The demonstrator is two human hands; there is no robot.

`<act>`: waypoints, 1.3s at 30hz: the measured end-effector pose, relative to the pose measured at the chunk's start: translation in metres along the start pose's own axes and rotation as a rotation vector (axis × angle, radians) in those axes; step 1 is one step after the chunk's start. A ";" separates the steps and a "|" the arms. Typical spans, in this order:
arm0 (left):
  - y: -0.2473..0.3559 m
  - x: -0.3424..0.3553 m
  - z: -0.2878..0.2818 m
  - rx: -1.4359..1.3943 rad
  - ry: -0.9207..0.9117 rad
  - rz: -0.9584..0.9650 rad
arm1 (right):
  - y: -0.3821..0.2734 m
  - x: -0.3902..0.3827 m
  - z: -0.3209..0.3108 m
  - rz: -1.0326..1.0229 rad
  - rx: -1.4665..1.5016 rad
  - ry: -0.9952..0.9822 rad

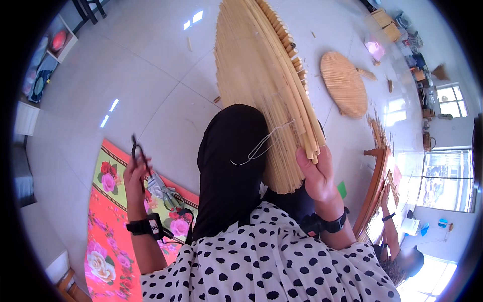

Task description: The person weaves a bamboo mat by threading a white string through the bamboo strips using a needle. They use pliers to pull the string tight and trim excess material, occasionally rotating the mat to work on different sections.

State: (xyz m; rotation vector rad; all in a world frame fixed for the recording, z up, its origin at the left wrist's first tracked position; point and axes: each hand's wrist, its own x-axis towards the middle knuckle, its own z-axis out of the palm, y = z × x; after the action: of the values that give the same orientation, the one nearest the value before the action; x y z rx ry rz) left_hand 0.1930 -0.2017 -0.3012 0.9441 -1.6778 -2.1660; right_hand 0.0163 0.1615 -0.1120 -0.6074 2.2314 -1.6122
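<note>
A long rounded panel of pale straw-coloured stalks [251, 75] stands tilted against my bent right-of-centre lap, its cut stalk ends showing along the right edge. My right hand [318, 173] grips its lower right edge, thumb pressed over the stalk ends. A loose pale strand of thread or wire [259, 147] loops from the panel across my black-trousered knee. Out to the left, my left hand [135, 176] is raised above a floral mat, its fingers closed round black scissors [138, 147], which are partly hidden by the fingers.
On the red floral mat [108, 236] lies a grey-and-white bundle [165, 194] I cannot make out. A round stalk disc [344, 84] lies on the tiled floor at right, near scattered stalk bits. Beyond a wooden frame [372, 194], another person [395, 251] works at lower right.
</note>
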 end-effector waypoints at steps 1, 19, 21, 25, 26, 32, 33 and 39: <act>0.030 0.001 0.032 0.018 -0.107 0.181 | -0.002 0.001 0.002 0.003 0.030 0.004; 0.074 -0.086 0.271 0.079 -0.515 0.526 | 0.010 -0.001 0.002 0.003 0.148 0.166; 0.073 -0.086 0.275 0.082 -0.494 0.553 | 0.016 -0.002 0.000 -0.003 0.137 0.178; 0.073 -0.086 0.279 0.084 -0.467 0.544 | 0.024 -0.003 -0.004 0.005 0.112 0.169; 0.074 -0.087 0.279 0.087 -0.462 0.540 | 0.024 -0.003 -0.005 0.010 0.107 0.155; 0.076 -0.086 0.284 0.058 -0.446 0.505 | 0.017 -0.003 0.001 0.020 0.250 0.155; 0.076 -0.087 0.285 0.070 -0.441 0.515 | 0.017 -0.003 0.000 0.019 0.230 0.151; 0.073 -0.091 0.290 0.094 -0.374 0.579 | 0.024 -0.006 -0.004 -0.021 0.108 0.144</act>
State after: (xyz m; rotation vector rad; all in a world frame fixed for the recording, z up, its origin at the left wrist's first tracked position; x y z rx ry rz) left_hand 0.0683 0.0506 -0.1643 0.0298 -1.9198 -1.9403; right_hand 0.0156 0.1744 -0.1330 -0.5014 2.2254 -1.8274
